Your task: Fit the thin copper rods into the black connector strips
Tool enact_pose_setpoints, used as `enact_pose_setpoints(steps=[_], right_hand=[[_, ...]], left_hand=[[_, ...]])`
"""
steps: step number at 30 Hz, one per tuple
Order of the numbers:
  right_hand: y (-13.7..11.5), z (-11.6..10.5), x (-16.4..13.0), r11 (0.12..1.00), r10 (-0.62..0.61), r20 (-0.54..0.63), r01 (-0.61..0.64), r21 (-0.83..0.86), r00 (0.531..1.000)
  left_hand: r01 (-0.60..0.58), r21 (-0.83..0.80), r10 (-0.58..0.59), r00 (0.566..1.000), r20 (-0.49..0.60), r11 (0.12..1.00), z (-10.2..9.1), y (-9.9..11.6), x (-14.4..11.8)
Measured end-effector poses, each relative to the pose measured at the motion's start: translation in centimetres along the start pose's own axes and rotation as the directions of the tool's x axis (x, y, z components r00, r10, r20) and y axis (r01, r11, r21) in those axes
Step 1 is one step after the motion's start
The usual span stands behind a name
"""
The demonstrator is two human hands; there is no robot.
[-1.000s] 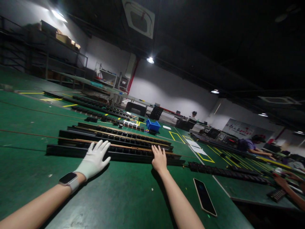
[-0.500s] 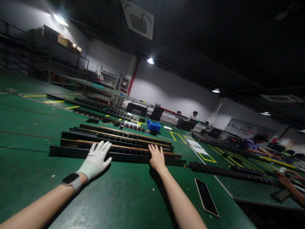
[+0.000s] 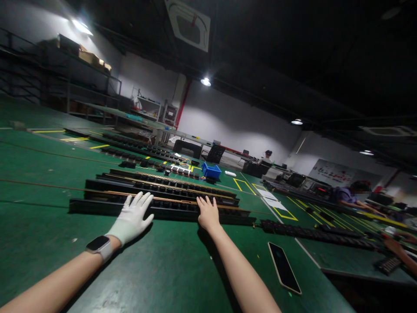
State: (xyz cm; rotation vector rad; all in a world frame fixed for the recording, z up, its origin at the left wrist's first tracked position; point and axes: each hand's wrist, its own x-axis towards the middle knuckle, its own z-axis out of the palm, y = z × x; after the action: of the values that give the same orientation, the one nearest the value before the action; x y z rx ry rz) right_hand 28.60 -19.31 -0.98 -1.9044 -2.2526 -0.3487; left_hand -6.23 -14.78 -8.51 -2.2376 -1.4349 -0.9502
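Note:
My left hand (image 3: 135,217), in a white glove, lies with its fingers spread over the near black rail (image 3: 94,206). My right hand (image 3: 208,215) is bare and rests farther right on the same rail, fingers stretched out. Thin copper-coloured rods (image 3: 169,200) run lengthwise along the rails, passing by the fingertips of both hands. Behind them are more long black rails with gold-coloured strips (image 3: 156,178), lying parallel. Neither hand is closed round anything; the exact contact under the fingers is hidden.
A phone (image 3: 284,267) lies on the green table (image 3: 146,274) right of my right forearm. A black segmented strip (image 3: 312,232) extends rightward from the rails. Beyond stand a blue bin (image 3: 211,171) and white papers (image 3: 270,201). A co-worker (image 3: 345,195) sits at the far right.
My right hand has slid a little to the left along the rail. My left hand stays in place on the rail, and the view has shifted very slightly.

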Motion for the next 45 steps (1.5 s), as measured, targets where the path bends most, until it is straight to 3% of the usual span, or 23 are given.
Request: enact_pose_setpoints(steps=[5, 8, 9, 11, 13, 15, 16, 18, 19, 21, 23, 26, 30, 33, 35, 36, 39, 42, 45], right_hand=[[-1.0, -0.7, -0.2, 0.996, -0.01, -0.086, 0.017, 0.085, 0.996], [-1.2, -1.9, -0.4, 0.942, 0.039, -0.185, 0.026, 0.336, 0.982], [-1.2, -2.4, -0.5, 0.886, 0.065, -0.181, 0.026, 0.463, 0.981], [-0.9, -3.8, -0.7, 0.695, 0.018, -0.054, 0.027, 0.719, 0.998], [-0.4, -5.1, -0.9, 0.461, -0.22, 0.098, 0.015, 0.887, 0.971], [0.2, -6.0, -1.1, 0.288, -0.39, 0.061, 0.059, 0.956, 0.919], [0.5, -6.3, -1.2, 0.245, -0.38, -0.021, 0.122, 0.962, 0.925], [0.9, -6.4, -1.4, 0.258, -0.2, -0.228, 0.276, 0.926, 0.953], [1.1, -6.3, -1.5, 0.298, -0.085, -0.318, 0.329, 0.896, 0.944], [1.5, -6.0, -1.7, 0.372, 0.109, -0.431, 0.365, 0.853, 0.896], [1.8, -5.6, -2.0, 0.395, 0.265, -0.472, 0.352, 0.849, 0.841], [2.3, -5.2, -2.2, 0.371, 0.403, -0.442, 0.298, 0.88, 0.801], [2.5, -5.1, -2.7, 0.311, 0.352, -0.257, 0.147, 0.939, 0.9], [1.5, -5.2, -3.5, 0.241, 0.247, -0.121, 0.059, 0.969, 0.961], [0.0, -5.5, -4.3, 0.195, 0.157, -0.1, 0.069, 0.978, 0.982], [-1.1, -5.6, -4.8, 0.168, 0.108, -0.107, 0.088, 0.982, 0.988], [-4.7, -6.5, -6.4, 0.06, -0.055, -0.118, 0.122, 0.991, 0.991], [-7.6, -7.7, -7.9, 0.07, -0.176, -0.213, 0.228, 0.971, 0.961], [-8.8, -8.9, -8.8, 0.111, -0.198, -0.26, 0.285, 0.952, 0.945]], left_hand=[[0.003, -0.008, -0.003, 1.0, 0.008, 1.0, -0.4, 0.1, 0.0], [0.006, -0.013, -0.006, 1.0, 0.015, 1.0, -0.5, 0.2, 0.0], [0.008, -0.018, -0.007, 1.0, 0.014, 1.0, -0.5, 0.2, 0.0], [0.009, -0.027, -0.008, 1.0, 0.01, 1.0, -0.5, 0.2, 0.1], [0.008, -0.023, -0.007, 1.0, 0.013, 1.0, -0.4, 0.1, 0.0], [0.008, -0.011, -0.007, 1.0, 0.022, 1.0, -0.4, 0.1, 0.0], [0.009, -0.007, -0.008, 1.0, 0.025, 1.0, -0.4, 0.1, 0.0], [0.01, -0.008, -0.009, 1.0, 0.029, 1.0, -0.4, 0.0, 0.0], [0.009, -0.01, -0.008, 1.0, 0.029, 1.0, -0.4, 0.0, 0.0], [0.006, -0.01, -0.006, 1.0, 0.028, 1.0, -0.2, 0.0, 0.0], [0.004, -0.005, -0.004, 1.0, 0.029, 1.0, -0.1, -0.1, -0.1], [0.004, 0.007, -0.004, 0.999, 0.038, 1.0, -0.1, -0.1, -0.1], [0.018, -0.024, -0.018, 1.0, -0.01, 1.0, -1.8, 0.3, 0.3], [0.0, -0.197, -0.016, 0.997, -0.078, 0.98, -4.5, 1.9, 0.8], [-0.023, -0.442, 0.02, 1.0, -0.011, 0.897, -6.6, 4.1, 1.0], [0.006, -0.571, 0.049, 0.995, 0.082, 0.821, -7.5, 5.5, 1.0], [0.198, -0.839, 0.12, 0.947, 0.297, 0.507, -9.8, 10.2, 1.0], [0.292, -0.921, 0.198, 0.917, 0.346, 0.256, -11.8, 13.8, 1.1], [0.345, -0.929, 0.217, 0.904, 0.368, 0.138, -13.5, 15.3, 1.4]])
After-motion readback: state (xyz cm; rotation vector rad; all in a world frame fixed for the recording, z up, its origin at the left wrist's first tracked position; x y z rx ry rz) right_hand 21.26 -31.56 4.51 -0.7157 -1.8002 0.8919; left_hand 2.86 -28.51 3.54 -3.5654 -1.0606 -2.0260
